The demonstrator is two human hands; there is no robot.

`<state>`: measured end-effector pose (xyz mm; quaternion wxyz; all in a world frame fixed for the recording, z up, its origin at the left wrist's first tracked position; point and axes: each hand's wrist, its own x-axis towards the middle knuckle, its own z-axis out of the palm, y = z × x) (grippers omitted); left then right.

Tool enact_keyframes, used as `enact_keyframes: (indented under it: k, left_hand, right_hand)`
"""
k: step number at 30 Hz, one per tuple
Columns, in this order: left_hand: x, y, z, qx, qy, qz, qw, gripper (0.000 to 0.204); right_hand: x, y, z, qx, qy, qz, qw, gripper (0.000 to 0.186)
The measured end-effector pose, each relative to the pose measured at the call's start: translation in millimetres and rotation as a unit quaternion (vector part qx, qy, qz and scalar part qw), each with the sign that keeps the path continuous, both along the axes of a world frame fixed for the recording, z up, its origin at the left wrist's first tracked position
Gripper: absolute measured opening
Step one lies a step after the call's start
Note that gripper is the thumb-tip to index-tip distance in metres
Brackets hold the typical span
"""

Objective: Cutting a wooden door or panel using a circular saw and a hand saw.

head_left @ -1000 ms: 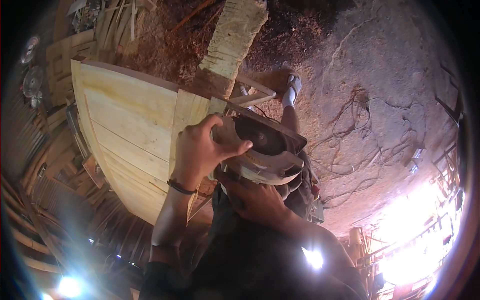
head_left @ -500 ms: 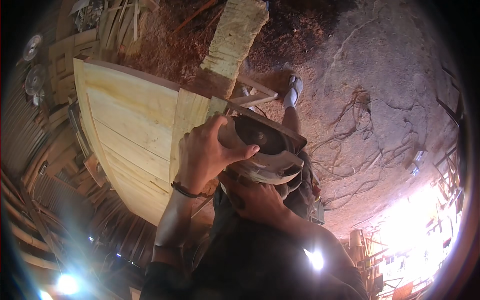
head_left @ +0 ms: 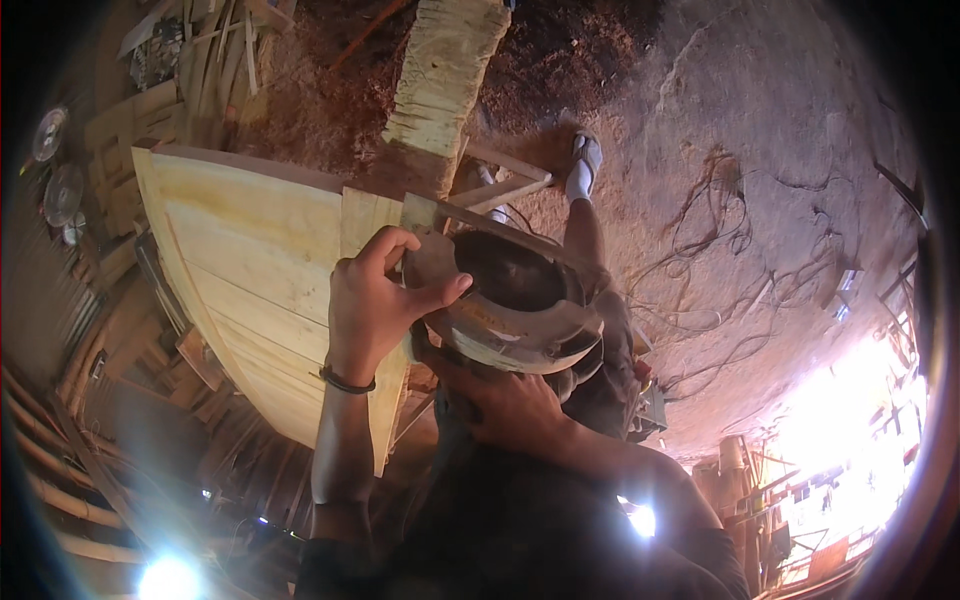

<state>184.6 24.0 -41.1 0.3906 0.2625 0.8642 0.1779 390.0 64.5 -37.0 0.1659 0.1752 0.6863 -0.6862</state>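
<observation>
I see a pale wooden panel (head_left: 250,280) at the left, upright or tilted, I cannot tell which, with a narrow board along its right side. Against this side sits a worn circular saw (head_left: 530,330), its round dark housing open toward me and its metal base plate along the far edge. My left hand (head_left: 385,300) is closed on the saw's near-left housing, thumb across the rim. My right hand (head_left: 500,405) is underneath the saw, wrapped at its lower body; part of its fingers is hidden.
A rough timber beam (head_left: 445,70) extends away beyond a small wooden frame (head_left: 500,190) near my sandalled foot (head_left: 583,165). Loose cables (head_left: 720,240) lie on the dusty concrete floor at right. Stacked boards (head_left: 215,60) and bamboo poles line the left; bright daylight enters at lower right.
The saw and my left hand have shifted slightly left in the picture over the last half second, as has much of the surrounding view. Both grips look the same.
</observation>
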Motion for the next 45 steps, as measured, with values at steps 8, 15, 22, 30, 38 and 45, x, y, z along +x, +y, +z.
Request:
enact_keyframes:
  k: [8, 15, 22, 30, 38, 45]
  left_hand:
    - [3, 0, 3, -0.018, 0.005, 0.02, 1.0, 0.054]
    - [2, 0, 3, -0.017, 0.027, 0.005, 0.999, 0.055]
    - [1, -2, 2, -0.023, 0.036, 0.004, 0.999, 0.056]
    - [1, -6, 0, -0.014, 0.04, -0.004, 0.999, 0.056]
    - [-1, -6, -1, -0.01, 0.043, -0.01, 0.999, 0.055]
    - [0, -9, -3, -0.004, 0.037, 0.002, 0.999, 0.054]
  right_hand:
    - [-3, 2, 2, 0.012, -0.022, 0.011, 1.0, 0.074]
    - [-2, -2, -3, 0.035, 0.008, -0.02, 0.999, 0.071]
    - [-4, -3, -4, 0.027, 0.003, -0.014, 1.0, 0.074]
    - [-3, -2, -2, 0.033, 0.01, -0.026, 0.999, 0.074]
    - [-5, -3, -3, 0.041, 0.01, -0.014, 0.999, 0.076]
    - [-5, -3, -3, 0.032, 0.001, -0.005, 0.999, 0.078]
